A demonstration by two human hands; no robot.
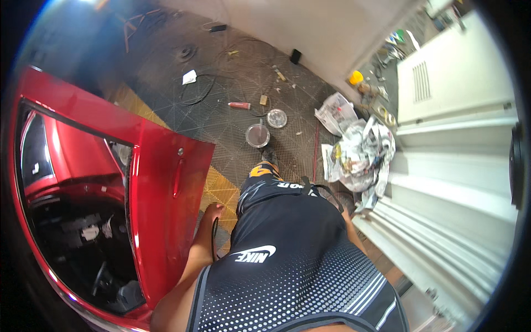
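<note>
Left grip: my left hand (213, 212) hangs low beside the door's edge, fingers curled together around a thin black strip (213, 238) that runs down from the fist.
Strip: dark, narrow, slightly bowed; it sits in the left grip and trails below it, along my hip. I cannot tell how long it is.
Right grip: I cannot see my right hand; the torso hides it, and only a bit of the arm shows past my right side.
Door: a red car door (160, 182) stands open just left of the left grip, its edge close to the knuckles; whether they touch I cannot tell.
Cabin: beyond the door, further left of the grip, I see the dark car interior (83, 232).
Floor: grey and yellow tiles (218, 191) lie under the grip.
Ahead of the grip: a round tin (258, 135) and its lid (276, 118) sit on the floor, well apart from my hand, with a red tube (239, 105) just past them.
Right of me: crumpled newspaper (359, 149) lies heaped against white panels (453, 182).
</note>
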